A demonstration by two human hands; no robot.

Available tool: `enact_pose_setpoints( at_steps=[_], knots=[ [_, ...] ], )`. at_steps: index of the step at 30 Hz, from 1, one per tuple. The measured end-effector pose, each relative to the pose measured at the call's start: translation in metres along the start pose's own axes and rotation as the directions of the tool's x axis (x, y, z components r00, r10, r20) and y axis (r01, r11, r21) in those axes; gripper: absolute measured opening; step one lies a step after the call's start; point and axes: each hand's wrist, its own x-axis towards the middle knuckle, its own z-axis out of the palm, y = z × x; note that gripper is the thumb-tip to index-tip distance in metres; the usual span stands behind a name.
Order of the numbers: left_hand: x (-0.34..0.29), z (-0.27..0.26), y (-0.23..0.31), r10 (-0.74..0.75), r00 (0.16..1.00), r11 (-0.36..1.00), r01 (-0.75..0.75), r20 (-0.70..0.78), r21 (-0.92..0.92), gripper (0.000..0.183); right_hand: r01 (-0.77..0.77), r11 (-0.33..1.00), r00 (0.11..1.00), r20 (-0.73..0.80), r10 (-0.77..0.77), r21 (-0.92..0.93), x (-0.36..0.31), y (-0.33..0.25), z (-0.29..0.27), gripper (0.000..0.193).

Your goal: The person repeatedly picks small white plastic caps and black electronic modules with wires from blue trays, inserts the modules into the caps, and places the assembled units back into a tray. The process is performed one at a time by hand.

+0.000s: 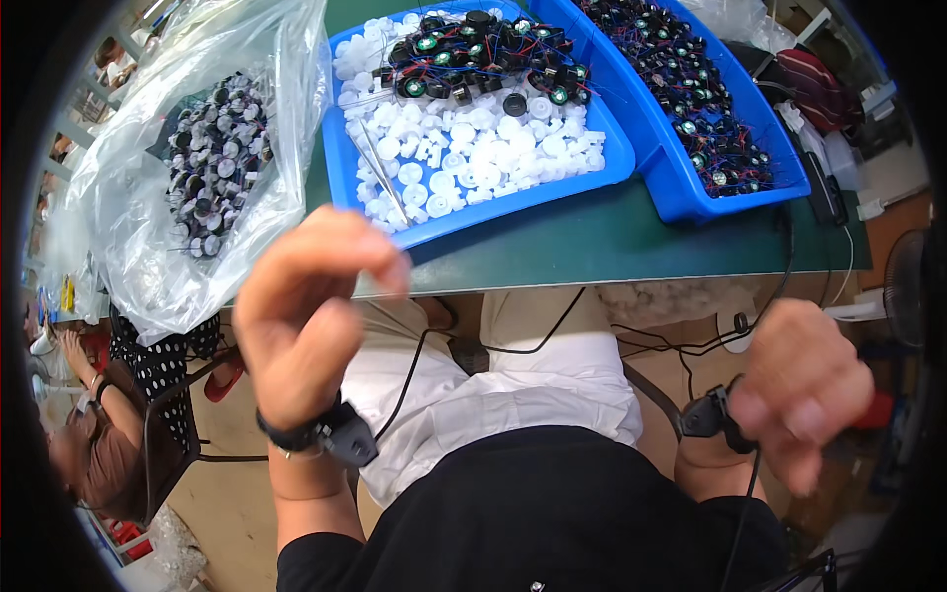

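My left hand (pixel 314 314) is raised in front of the table's near edge, its fingers curved and set apart from the thumb. Nothing shows in the gap between them. On the right, beyond the table's front edge, my right hand (pixel 804 395) is curled and blurred; whatever its fingers may hold is hidden. Nearest the left hand is a blue tray (pixel 483 215) of small white plastic parts (pixel 434 158). Metal tweezers (pixel 383 173) lie on those parts. A heap of black round components with thin wires (pixel 473 54) rests at the tray's back.
A deeper blue bin (pixel 681 202) full of wired black components (pixel 700 109) stands to the right. At left, a clear plastic bag (pixel 128 247) contains black-and-white assembled pieces (pixel 219 163). Black cables (pixel 533 347) cross my lap. Another person's arm (pixel 104 400) appears far left; a fan (pixel 906 286) is far right.
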Motion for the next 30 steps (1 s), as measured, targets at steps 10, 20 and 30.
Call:
enact_pose_setpoints(
  at_steps=[10, 20, 30],
  knots=[
    [0.008, 0.002, 0.037, 0.094, 0.91, 0.991, -0.046, 0.403, -0.128, 0.01, -0.017, 0.998, 0.998, -0.056, 0.013, -0.065, 0.004, -0.007, 0.009, 0.017],
    [0.044, -0.002, -0.029, -0.263, 0.925, 0.885, 0.344, -0.274, 0.313, 0.021, -0.657, 0.687, 0.644, -0.244, 0.725, 0.31, 0.042, 0.088, 0.03, 0.034],
    [0.035, -0.019, -0.036, -0.049, 0.955, 0.807, 0.211, -0.293, 0.551, 0.038, -0.576, 0.746, 0.818, -0.252, 0.517, -0.336, 0.013, 0.063, 0.03, 0.034]
  ],
)
